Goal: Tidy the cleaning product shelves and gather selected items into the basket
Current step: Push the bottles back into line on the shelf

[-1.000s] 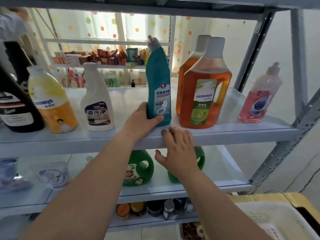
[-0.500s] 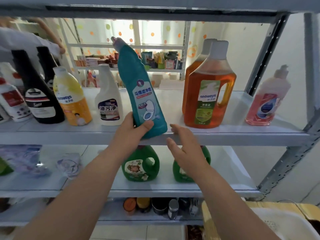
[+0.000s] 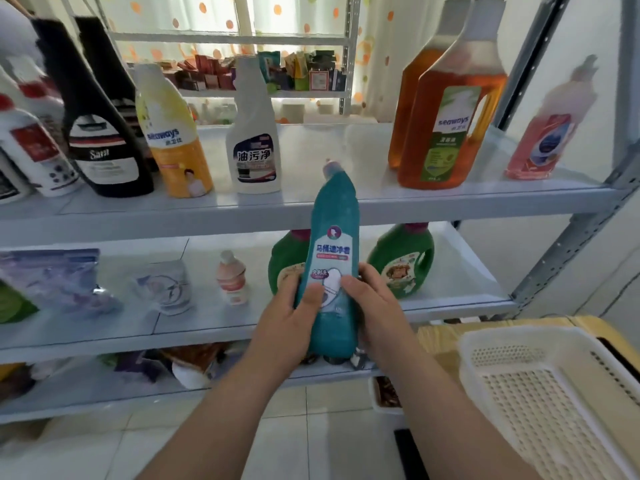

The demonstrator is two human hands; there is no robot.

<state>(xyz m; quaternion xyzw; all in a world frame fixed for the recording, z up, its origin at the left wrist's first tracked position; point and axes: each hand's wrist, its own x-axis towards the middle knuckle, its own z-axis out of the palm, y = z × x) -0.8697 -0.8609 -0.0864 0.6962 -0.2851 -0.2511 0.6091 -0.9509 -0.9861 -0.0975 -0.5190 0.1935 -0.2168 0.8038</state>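
A grey metal rack (image 3: 381,202) fills the view, with pale shelves stacked over a white tiled floor (image 3: 104,445). Behind it hangs a dotted curtain (image 3: 294,15). A second rack (image 3: 349,46) holding small boxes stands in front of the curtain. At lower right a white perforated basket (image 3: 554,393) sits on a yellow stand (image 3: 440,337), just beside the right forearm.

On the top shelf, from the right, stand a pink bottle (image 3: 547,133) and two amber jugs (image 3: 450,133), one behind the other. After a bare stretch come a white spray bottle (image 3: 254,140), a yellow bottle (image 3: 173,140) and black bottles (image 3: 100,133). White bottles (image 3: 31,150) with red labels are blurred at the left edge.

The middle shelf holds two green jugs (image 3: 405,261), a small pink bottle (image 3: 232,278) and soft pouches (image 3: 52,282). The things on the bottom shelf are too blurred to name.

The teal bottle (image 3: 332,258) is held in the air in front of the rack, nearly upright and resting on no shelf. Its cap shows against the top shelf, its body crosses that shelf's front edge, and it hides part of the left green jug.

The left hand (image 3: 287,323) and the right hand (image 3: 377,313) both grip its lower half. The thumbs lie on the label and the fingers curl round the back.
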